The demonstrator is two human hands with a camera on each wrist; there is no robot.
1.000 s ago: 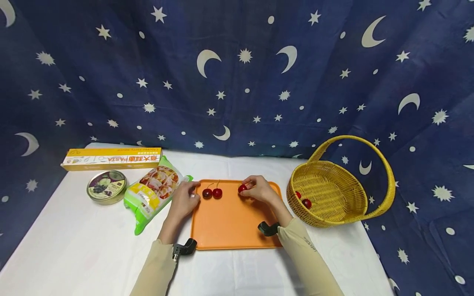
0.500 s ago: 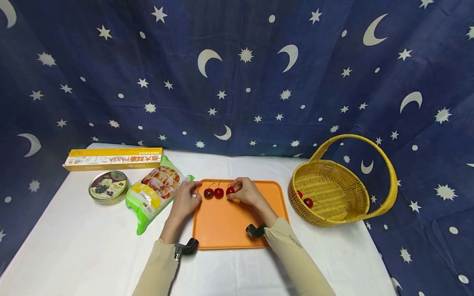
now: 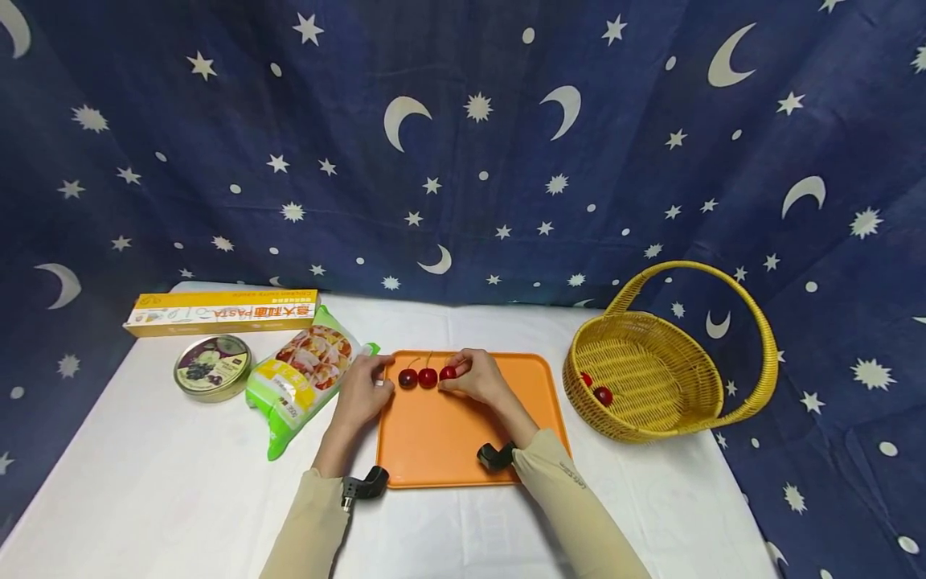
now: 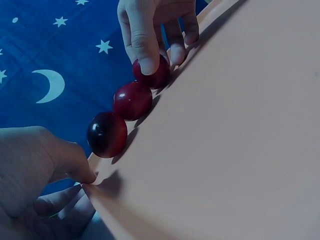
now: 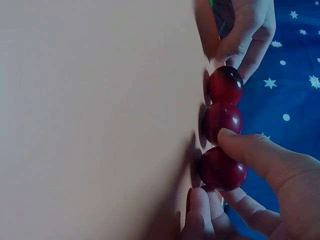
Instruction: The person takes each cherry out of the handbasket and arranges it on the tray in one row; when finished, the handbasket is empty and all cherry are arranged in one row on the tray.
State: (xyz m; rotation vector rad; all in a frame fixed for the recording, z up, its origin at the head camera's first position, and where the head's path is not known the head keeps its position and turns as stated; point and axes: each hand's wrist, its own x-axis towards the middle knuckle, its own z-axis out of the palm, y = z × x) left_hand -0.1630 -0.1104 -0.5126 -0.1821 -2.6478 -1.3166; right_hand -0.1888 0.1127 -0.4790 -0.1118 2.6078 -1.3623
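Observation:
Along the far edge of an orange tray [image 3: 463,446], two dark red cherries with stems stand side by side, the darker cherry [image 3: 408,378] at the left and a redder cherry [image 3: 428,378] beside it. My right hand [image 3: 479,379] pinches a third cherry [image 5: 222,169] between thumb and fingers, right up against the middle one, making a row. At the tray's far left corner my left hand [image 3: 362,392] grips the rim, thumb on top and fingers below, as the left wrist view shows. The held cherry is partly covered by my fingers in the head view.
Right of the tray stands a yellow wicker basket [image 3: 698,374] with a tall handle; two cherries [image 3: 603,396] lie inside at its left. On the left are a green food bag [image 3: 304,370], a round tin [image 3: 212,367] and a pasta box [image 3: 220,312]. A starry curtain hangs behind.
My right hand has moved left across the tray with its cherry, bringing it up to the other two. The left hand has stayed at the tray corner.

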